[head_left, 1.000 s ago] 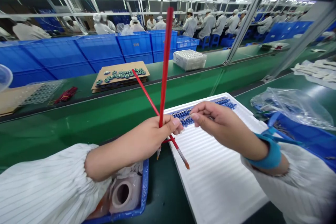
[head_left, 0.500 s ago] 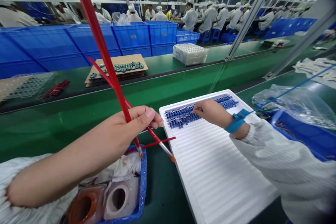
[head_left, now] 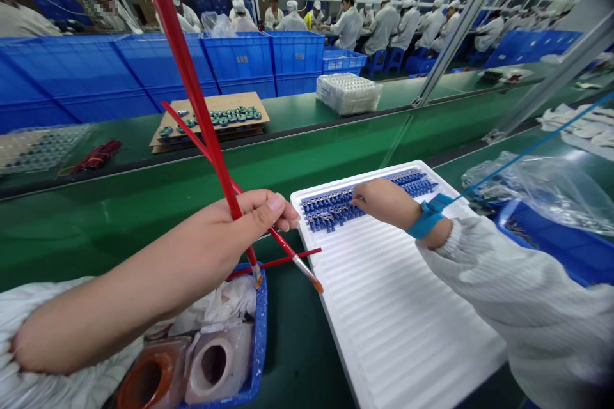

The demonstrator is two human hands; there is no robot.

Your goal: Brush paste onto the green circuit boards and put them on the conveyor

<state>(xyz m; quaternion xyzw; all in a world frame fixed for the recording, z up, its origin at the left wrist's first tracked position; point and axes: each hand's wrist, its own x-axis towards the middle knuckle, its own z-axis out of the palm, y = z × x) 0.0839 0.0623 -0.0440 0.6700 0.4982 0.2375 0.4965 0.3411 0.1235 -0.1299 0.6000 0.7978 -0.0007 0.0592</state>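
Note:
Two red-handled paintbrushes are in my left hand (head_left: 244, 227), its fingers closed round them. The thicker paintbrush (head_left: 213, 140) stands steeply, its bristles down by the rim of a blue bin (head_left: 261, 332). The thinner paintbrush (head_left: 285, 246) slants down to the right, orange tip near the tray's left edge. Over on the white foam tray (head_left: 398, 307), small blue components (head_left: 330, 220) with metal leads sit in rows at the far end. My right hand (head_left: 381, 198), wearing a blue wrist strap (head_left: 429, 216), pinches at a component in the nearer rows; its fingertips partly hide it.
Inside the bin are an orange-stained jar (head_left: 146, 380), a whitish jar (head_left: 211, 364) and crumpled cloth (head_left: 225, 303). Another red stick (head_left: 307, 254) pokes out past its rim. A blue container (head_left: 551, 239) and plastic bags (head_left: 537, 192) lie right. Green ring-shaped parts on cardboard (head_left: 211, 102) stand behind.
The camera view has shifted slightly. Both hands keep nearly the same places, my left still holding the paintbrushes and my right still at the blue rows.

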